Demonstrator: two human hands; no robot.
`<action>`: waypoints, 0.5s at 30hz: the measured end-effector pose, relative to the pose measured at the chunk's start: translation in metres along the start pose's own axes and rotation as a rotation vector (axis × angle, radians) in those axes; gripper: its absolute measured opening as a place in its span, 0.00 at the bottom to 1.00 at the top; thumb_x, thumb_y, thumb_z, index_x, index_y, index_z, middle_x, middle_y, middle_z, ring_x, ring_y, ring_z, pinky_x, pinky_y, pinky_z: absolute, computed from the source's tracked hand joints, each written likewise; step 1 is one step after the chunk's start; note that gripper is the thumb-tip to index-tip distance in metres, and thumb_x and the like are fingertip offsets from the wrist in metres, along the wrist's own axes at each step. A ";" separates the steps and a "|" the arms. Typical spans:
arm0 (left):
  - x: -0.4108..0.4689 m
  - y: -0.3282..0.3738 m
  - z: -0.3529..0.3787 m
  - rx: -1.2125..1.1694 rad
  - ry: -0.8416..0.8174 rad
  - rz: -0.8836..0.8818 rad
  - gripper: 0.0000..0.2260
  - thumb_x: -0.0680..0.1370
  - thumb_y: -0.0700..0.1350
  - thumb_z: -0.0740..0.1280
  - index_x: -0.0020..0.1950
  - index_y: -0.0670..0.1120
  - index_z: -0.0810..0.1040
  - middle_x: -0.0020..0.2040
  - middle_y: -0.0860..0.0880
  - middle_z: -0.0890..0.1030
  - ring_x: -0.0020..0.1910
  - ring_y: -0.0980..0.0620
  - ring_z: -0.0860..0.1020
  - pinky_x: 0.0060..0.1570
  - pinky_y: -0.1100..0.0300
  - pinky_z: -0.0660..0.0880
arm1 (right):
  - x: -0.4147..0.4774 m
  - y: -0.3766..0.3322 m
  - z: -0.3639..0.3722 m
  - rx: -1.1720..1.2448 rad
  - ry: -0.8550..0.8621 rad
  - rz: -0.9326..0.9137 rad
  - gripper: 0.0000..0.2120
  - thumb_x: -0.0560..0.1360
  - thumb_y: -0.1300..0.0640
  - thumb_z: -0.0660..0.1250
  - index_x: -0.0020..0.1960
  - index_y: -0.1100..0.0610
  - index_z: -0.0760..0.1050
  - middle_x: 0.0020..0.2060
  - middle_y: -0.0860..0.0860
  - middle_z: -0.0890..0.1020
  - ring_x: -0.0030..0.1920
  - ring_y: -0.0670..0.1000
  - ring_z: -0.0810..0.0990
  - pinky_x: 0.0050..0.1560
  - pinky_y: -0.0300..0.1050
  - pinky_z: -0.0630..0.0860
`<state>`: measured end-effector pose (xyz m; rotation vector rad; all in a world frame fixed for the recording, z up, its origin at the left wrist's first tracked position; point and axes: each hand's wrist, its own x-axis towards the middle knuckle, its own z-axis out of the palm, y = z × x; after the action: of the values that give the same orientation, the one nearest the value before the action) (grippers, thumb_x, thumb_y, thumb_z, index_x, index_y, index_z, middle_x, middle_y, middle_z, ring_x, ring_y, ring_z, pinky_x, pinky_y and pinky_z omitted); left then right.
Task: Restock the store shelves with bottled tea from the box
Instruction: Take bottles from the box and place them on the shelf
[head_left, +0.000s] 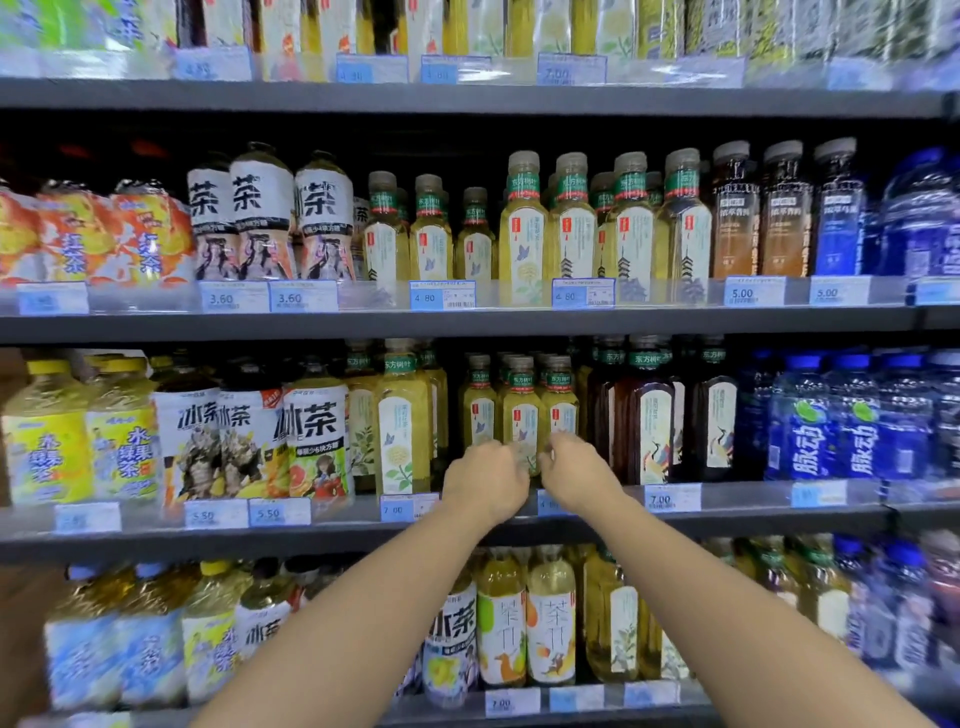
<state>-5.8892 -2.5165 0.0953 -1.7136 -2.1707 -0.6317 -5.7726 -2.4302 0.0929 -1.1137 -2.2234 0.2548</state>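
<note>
Three small bottles of yellow tea with green neck bands stand in a tight group on the middle shelf (753, 512). My left hand (485, 480) curls round the lower part of the left bottle (479, 410). My right hand (576, 473) curls its fingers round the base of the right bottle (560, 408). The middle bottle (521, 415) shows between my two hands. Both bottles stand upright on the shelf. The fingertips are hidden behind the bottles. The box is out of view.
Taller yellow tea bottles (402, 431) stand just left of the group, and dark tea bottles (649, 421) stand to its right. Blue drink bottles (831, 421) fill the far right. Price tags line the shelf edges. Shelves above and below are packed with bottles.
</note>
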 end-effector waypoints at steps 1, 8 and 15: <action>-0.013 0.001 -0.002 0.009 0.066 0.038 0.15 0.82 0.50 0.58 0.63 0.49 0.78 0.54 0.48 0.81 0.52 0.46 0.79 0.47 0.48 0.79 | -0.016 -0.005 -0.005 0.001 0.053 -0.039 0.05 0.81 0.53 0.59 0.50 0.54 0.71 0.49 0.53 0.78 0.45 0.54 0.79 0.49 0.54 0.79; -0.141 -0.017 0.054 -0.002 0.287 0.225 0.07 0.77 0.43 0.68 0.54 0.47 0.82 0.47 0.50 0.80 0.45 0.47 0.78 0.42 0.50 0.78 | -0.151 0.007 0.042 0.126 0.253 -0.253 0.11 0.81 0.57 0.59 0.58 0.57 0.77 0.49 0.50 0.81 0.51 0.51 0.78 0.54 0.46 0.75; -0.313 -0.067 0.217 0.049 -0.118 0.127 0.10 0.67 0.40 0.77 0.44 0.48 0.80 0.39 0.48 0.77 0.38 0.43 0.79 0.34 0.53 0.76 | -0.308 0.080 0.207 0.127 -0.130 -0.051 0.08 0.80 0.60 0.60 0.55 0.57 0.76 0.47 0.53 0.80 0.49 0.55 0.79 0.49 0.50 0.74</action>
<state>-5.8715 -2.6793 -0.2547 -1.8885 -2.1139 -0.4517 -5.7107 -2.5970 -0.2422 -0.9961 -2.3098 0.4521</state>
